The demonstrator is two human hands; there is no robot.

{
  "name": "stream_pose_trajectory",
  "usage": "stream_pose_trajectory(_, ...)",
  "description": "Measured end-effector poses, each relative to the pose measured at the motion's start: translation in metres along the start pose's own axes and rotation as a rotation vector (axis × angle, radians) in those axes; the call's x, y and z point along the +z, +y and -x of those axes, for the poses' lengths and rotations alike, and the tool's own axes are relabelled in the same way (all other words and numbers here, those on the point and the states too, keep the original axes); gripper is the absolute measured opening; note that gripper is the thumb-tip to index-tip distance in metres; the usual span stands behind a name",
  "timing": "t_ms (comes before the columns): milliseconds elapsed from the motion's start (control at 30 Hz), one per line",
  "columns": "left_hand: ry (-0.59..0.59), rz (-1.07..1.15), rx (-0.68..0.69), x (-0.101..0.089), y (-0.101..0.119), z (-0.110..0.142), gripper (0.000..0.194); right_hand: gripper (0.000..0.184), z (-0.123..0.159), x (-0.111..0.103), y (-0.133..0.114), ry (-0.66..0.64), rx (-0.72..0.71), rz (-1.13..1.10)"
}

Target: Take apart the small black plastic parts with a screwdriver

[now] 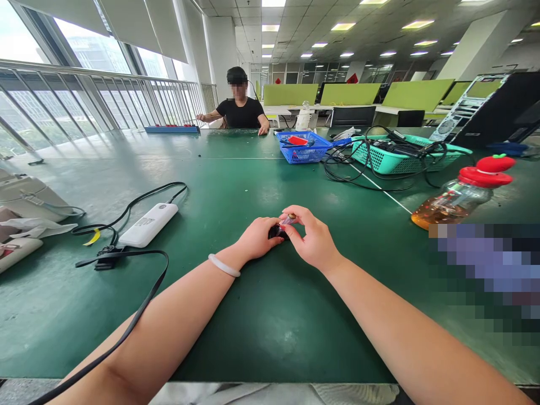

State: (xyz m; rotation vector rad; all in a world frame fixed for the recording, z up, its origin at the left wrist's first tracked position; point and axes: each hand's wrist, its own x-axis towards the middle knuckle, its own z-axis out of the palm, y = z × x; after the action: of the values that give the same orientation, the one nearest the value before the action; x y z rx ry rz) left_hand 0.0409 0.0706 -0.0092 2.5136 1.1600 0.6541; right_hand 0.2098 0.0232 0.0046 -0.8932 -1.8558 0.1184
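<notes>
My left hand (256, 238) rests on the green table, its fingers closed round a small black object (275, 231). Most of that object is hidden by the fingers, so its kind does not show. My right hand (314, 237) is closed in a pinch on a small cylinder with a brass-coloured end, which looks like a battery (289, 219). The battery is tilted and sits right over the black object. Whether the two touch, I cannot tell. A pale bracelet (223, 265) circles my left wrist.
To the left lie a white power bank (148, 225) and a black strap (158, 284) crossing my left forearm. Ahead are a blue basket (304, 156) and a teal basket (392, 163) with cables. A red-lidded jar (453, 202) leans at right. Another person (239, 112) sits opposite.
</notes>
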Motion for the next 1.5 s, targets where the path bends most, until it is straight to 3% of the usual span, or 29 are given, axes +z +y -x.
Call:
stream_pose_trajectory(267, 0.000, 0.013, 0.016, 0.000, -0.001, 0.000, 0.034, 0.037, -0.001, -0.002, 0.012, 0.028, 0.164, -0.109)
stream_pose_trajectory(400, -0.006, 0.029, 0.020, 0.000, -0.001, 0.000, 0.029, 0.035, 0.000, -0.002, 0.004, 0.033, 0.091, -0.087)
stream_pose_trajectory(533, -0.010, 0.034, 0.008, 0.001, -0.002, 0.000, 0.029, 0.036, 0.000, -0.005, -0.003, 0.165, -0.007, -0.017)
stream_pose_trajectory(700, -0.004, 0.021, -0.023, 0.002, -0.003, 0.001, 0.038, 0.035, -0.002, -0.008, 0.006, 0.277, 0.047, 0.037)
stream_pose_trajectory(1100, -0.021, 0.002, -0.042, -0.002, 0.002, 0.003, 0.036, 0.035, -0.001, -0.007, 0.020, 0.223, 0.240, -0.050)
stream_pose_trajectory(1500, -0.037, -0.018, -0.068, -0.004, 0.005, 0.004, 0.037, 0.033, -0.003, -0.009, 0.022, 0.299, 0.337, -0.176)
